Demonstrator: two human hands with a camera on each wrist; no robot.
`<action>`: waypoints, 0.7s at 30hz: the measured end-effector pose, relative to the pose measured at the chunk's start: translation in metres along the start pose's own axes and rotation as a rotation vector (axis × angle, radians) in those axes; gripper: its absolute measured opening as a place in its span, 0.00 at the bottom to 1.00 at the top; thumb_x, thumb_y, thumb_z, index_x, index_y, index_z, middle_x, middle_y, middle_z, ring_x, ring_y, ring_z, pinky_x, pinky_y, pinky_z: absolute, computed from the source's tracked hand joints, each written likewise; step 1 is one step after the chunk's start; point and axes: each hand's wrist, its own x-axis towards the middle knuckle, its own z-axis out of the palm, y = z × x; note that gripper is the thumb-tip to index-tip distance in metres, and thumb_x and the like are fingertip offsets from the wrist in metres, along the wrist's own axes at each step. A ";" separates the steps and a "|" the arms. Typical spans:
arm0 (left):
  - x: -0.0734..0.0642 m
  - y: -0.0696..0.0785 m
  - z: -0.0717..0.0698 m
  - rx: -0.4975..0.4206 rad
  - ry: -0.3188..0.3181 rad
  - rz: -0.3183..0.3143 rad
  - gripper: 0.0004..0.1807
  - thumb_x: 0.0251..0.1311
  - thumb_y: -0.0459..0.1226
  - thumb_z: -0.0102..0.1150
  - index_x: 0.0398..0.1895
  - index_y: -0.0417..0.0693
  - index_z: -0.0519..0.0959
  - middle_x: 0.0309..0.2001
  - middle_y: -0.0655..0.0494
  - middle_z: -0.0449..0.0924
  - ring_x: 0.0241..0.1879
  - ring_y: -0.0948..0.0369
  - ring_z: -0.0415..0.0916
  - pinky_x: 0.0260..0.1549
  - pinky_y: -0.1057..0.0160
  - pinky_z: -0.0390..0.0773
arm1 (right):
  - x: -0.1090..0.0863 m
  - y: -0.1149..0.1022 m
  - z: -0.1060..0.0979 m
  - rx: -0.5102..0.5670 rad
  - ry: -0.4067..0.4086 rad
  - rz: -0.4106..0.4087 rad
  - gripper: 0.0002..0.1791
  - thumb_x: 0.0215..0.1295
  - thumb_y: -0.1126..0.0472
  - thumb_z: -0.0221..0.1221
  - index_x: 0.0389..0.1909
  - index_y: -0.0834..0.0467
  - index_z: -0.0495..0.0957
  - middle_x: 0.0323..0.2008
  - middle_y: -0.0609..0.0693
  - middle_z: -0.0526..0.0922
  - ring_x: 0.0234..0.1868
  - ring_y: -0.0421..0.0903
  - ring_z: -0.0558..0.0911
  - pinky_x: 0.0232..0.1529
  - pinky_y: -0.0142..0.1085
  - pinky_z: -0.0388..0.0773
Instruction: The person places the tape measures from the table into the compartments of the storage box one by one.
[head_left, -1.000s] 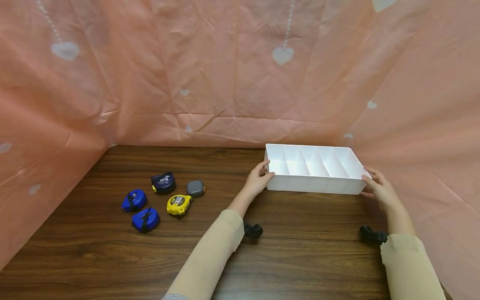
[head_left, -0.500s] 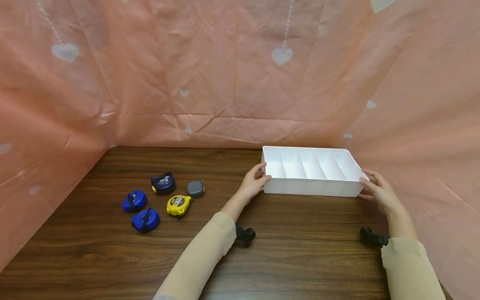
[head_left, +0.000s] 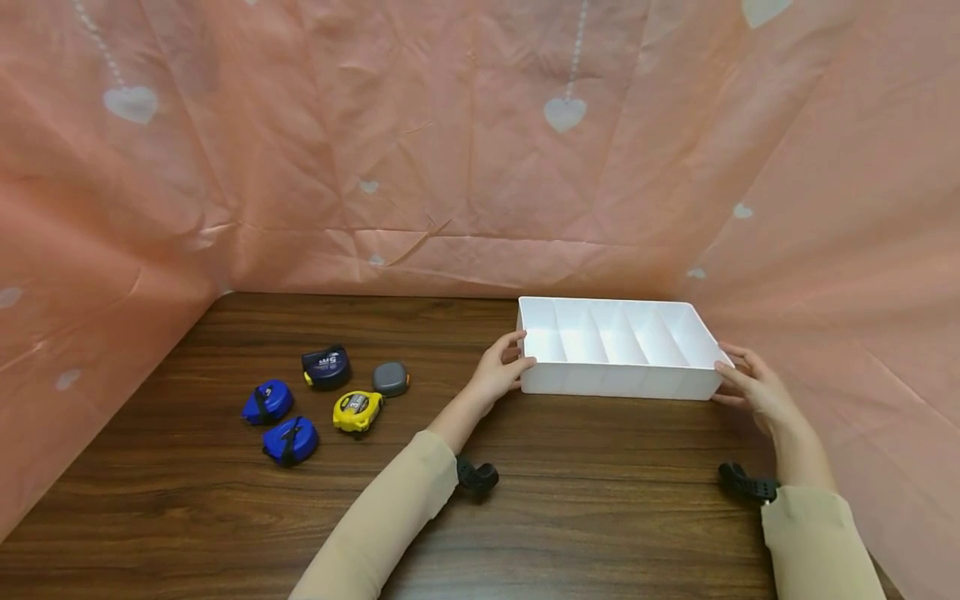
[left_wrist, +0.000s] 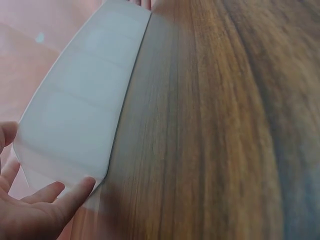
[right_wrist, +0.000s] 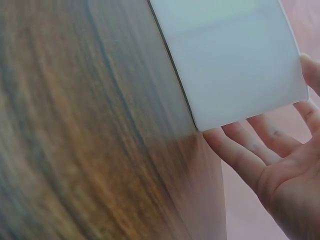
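Note:
A long white divided storage box (head_left: 615, 379) with several compartments sits on the table at the right. My left hand (head_left: 495, 373) grips its left end, thumb at the near corner and fingers along the end wall. At the opposite end my right hand (head_left: 761, 392) holds the near right corner, its thumb on the rim. In the left wrist view, fingertips of the left hand (left_wrist: 45, 205) press low against the box wall (left_wrist: 75, 110). The right wrist view has fingers of the right hand (right_wrist: 285, 165) under and beside the end of the box (right_wrist: 235, 75).
Left of the box lie several tape measures: a dark navy one (head_left: 327, 367), a grey one (head_left: 391, 378), a yellow one (head_left: 357, 411) and two blue ones (head_left: 268, 401). A pink curtain (head_left: 465, 167) with white hearts borders the wooden table (head_left: 585, 500) behind and at both sides.
Both hands have slid the white box a little left and toward me. The left forearm has shifted left with it. The tape measures have stayed put.

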 end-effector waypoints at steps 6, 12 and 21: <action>-0.003 -0.002 -0.004 -0.021 -0.005 -0.006 0.31 0.64 0.39 0.61 0.70 0.56 0.65 0.65 0.38 0.62 0.61 0.47 0.66 0.48 0.47 0.75 | -0.001 0.001 0.003 0.061 -0.014 -0.011 0.16 0.70 0.66 0.54 0.53 0.45 0.70 0.44 0.31 0.76 0.37 0.39 0.83 0.33 0.36 0.81; -0.010 -0.001 -0.007 -0.019 -0.006 -0.002 0.31 0.63 0.39 0.61 0.70 0.55 0.64 0.65 0.38 0.62 0.60 0.46 0.67 0.48 0.48 0.75 | -0.004 0.002 0.006 0.048 -0.038 -0.014 0.16 0.70 0.66 0.53 0.54 0.46 0.70 0.44 0.32 0.75 0.38 0.39 0.82 0.33 0.36 0.81; -0.019 -0.001 -0.015 0.007 0.004 -0.002 0.31 0.62 0.40 0.62 0.69 0.57 0.66 0.64 0.38 0.63 0.58 0.48 0.69 0.45 0.52 0.78 | -0.004 0.002 0.012 0.080 -0.060 -0.023 0.18 0.70 0.69 0.52 0.54 0.46 0.72 0.43 0.38 0.79 0.37 0.41 0.83 0.33 0.37 0.81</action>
